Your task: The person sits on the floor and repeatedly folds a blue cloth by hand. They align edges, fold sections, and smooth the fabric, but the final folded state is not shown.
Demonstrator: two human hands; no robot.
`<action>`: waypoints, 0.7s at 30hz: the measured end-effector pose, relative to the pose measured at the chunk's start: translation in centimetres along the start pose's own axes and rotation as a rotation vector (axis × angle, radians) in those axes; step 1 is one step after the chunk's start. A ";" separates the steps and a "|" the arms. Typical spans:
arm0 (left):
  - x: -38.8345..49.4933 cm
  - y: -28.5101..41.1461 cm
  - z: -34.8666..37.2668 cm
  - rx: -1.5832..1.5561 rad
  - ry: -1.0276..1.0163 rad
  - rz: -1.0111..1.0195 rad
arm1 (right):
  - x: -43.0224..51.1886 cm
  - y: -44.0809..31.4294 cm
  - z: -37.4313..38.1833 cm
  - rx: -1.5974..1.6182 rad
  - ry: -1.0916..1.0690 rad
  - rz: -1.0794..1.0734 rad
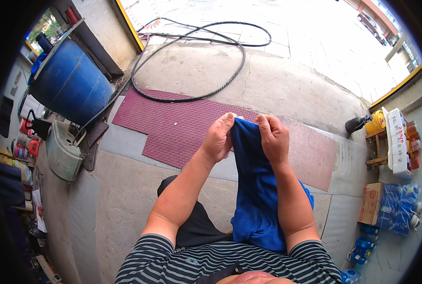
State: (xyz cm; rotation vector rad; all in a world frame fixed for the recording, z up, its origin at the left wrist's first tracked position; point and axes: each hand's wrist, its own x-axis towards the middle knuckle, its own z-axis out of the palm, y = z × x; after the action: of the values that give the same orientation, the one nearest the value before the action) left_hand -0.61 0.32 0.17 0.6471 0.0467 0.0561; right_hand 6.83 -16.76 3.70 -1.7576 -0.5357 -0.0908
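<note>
A blue cloth [255, 177] hangs from both hands in front of my body, its lower part bunched against the striped shirt and over the dark trousers. My left hand [220, 136] pinches one upper corner between thumb and fingers. My right hand [274, 138] grips the upper edge a short way to the right, thumb on top. Between the two hands the edge is stretched in a short span. Part of the cloth passes behind my right forearm and shows again on its far side.
A maroon mat [182, 129] covers part of the concrete floor, with a looped black hose [244, 64] partly over it. A blue barrel [72, 80] and a greenish plastic container [63, 152] stand left. A white foam box [397, 142], a cardboard box [370, 204] and blue bottles [361, 250] are right.
</note>
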 end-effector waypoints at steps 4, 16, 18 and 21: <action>0.2 0.0 -0.3 -0.097 0.040 0.034 | 0.2 0.1 -0.3 -0.012 0.005 0.019; 0.3 0.9 -0.4 -0.194 0.084 0.120 | 0.4 0.3 -0.6 0.070 -0.080 0.078; 0.3 0.9 -0.3 -0.106 0.123 0.109 | 0.4 0.6 -0.5 0.096 -0.103 0.093; 0.3 0.5 0.0 -0.013 0.097 0.083 | 0.3 1.1 -0.4 0.123 -0.112 0.109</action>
State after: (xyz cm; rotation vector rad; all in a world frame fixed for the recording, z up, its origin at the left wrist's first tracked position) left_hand -0.33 0.75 0.46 0.6333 0.1134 0.1681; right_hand 7.65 -17.26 2.89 -1.6748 -0.5144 0.1154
